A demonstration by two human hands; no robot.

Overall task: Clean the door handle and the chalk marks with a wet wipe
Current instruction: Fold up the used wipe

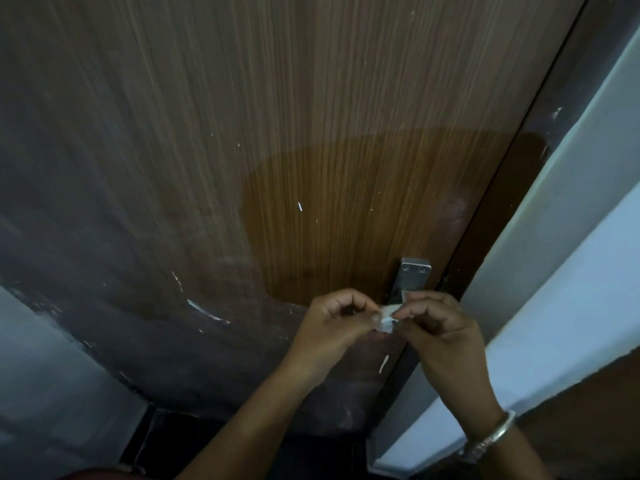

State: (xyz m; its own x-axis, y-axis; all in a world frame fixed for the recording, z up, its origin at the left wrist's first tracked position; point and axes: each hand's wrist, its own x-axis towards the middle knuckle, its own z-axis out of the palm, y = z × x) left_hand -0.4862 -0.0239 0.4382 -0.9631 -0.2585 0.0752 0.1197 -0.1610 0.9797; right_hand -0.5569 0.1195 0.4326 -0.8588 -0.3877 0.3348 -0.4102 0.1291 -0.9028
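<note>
A small white wet wipe (385,318) is pinched between the fingertips of my left hand (332,327) and my right hand (440,330), close in front of the wooden door (277,133). Just behind the hands, the metal door handle plate (414,275) shows its top end with two screws; its lower part is hidden by my right hand. White chalk marks lie on the door: a curved streak (204,310) to the left of my hands, a short dash (300,206) above, and another dash (383,363) below the wipe.
The dark door frame (512,188) runs along the door's right edge, with a pale wall (571,237) beyond it. A grey wall (41,375) stands at the lower left. My right wrist wears a silver bangle (491,434).
</note>
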